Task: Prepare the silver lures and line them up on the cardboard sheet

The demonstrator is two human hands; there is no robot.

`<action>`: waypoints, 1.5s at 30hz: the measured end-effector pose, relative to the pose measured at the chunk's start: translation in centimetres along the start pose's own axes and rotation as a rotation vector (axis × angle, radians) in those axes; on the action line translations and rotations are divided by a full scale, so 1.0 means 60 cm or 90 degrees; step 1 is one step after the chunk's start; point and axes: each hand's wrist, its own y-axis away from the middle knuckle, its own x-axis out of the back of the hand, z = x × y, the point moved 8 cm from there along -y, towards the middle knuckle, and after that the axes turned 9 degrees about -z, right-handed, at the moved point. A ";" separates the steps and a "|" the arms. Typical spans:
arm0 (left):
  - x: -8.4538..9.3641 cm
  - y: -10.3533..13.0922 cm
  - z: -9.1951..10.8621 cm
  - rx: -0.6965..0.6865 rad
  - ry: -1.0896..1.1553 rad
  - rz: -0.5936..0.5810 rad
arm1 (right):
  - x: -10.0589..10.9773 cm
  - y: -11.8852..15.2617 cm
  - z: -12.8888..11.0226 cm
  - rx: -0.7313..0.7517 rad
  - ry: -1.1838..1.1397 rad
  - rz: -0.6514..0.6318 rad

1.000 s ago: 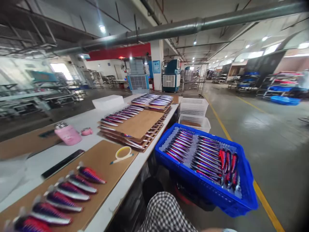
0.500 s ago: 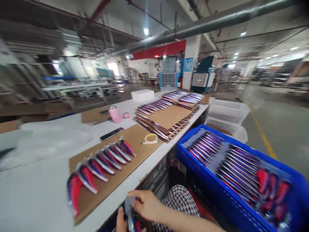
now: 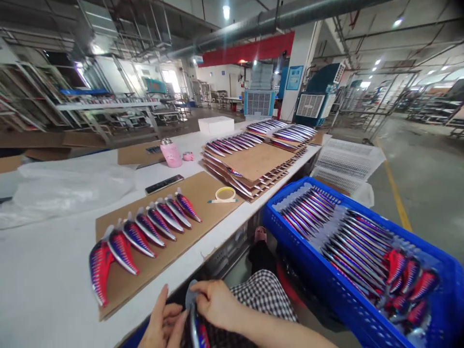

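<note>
In the head view, at six o'clock, the right hand (image 3: pixel 219 304) pinches the clear end of a fish-shaped piece (image 3: pixel 197 331); the left hand (image 3: pixel 165 321) curls just beside it, its grip impossible to tell. From the hands, the table edge (image 3: pixel 181 270) intervenes toward eleven, before similar pieces (image 3: pixel 150 229) on a cardboard sheet (image 3: pixel 213 222). A tape roll (image 3: pixel 225 195) lies near twelve; a checked knee (image 3: pixel 266 295) partly separates them from the blue crate (image 3: pixel 326 280) around two to three.

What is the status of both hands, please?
Right hand pinching fish-shaped lure by its pale tab. Left hand close, contact unclear. Table edge beside left hand.
</note>
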 end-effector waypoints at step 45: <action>0.064 -0.153 0.123 -0.149 -0.111 0.096 | 0.049 -0.211 -0.022 0.145 -0.027 -0.155</action>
